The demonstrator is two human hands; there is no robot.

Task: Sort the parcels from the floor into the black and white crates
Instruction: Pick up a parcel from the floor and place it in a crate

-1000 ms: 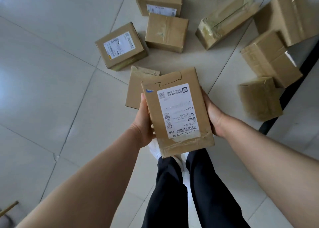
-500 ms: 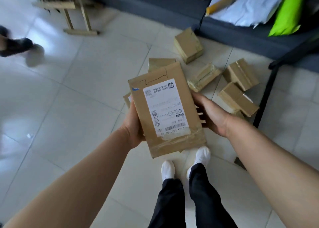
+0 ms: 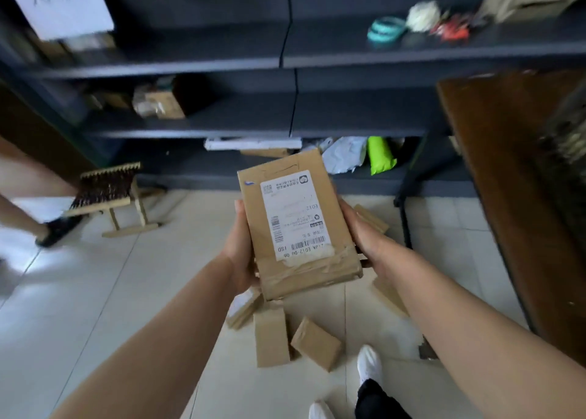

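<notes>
Cardboard parcel [image 3: 298, 225] sits mid-frame, clamped between the left hand [image 3: 242, 247] and right hand [image 3: 364, 241] on its long edges, label up. No crate shows, so it could land in the wrong one; loose parcels [image 3: 276, 336] underfoot invite a stumble. Since the earlier frame the view has lifted toward the dark shelving [image 3: 285, 60] across the top.

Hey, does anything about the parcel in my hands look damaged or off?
The parcel, held between left hand and right hand, looks rough at its near end: wrinkled clear tape wraps it, overlapping the white label's lower edge. The cardboard there looks creased. No tear or open flap shows.
</notes>
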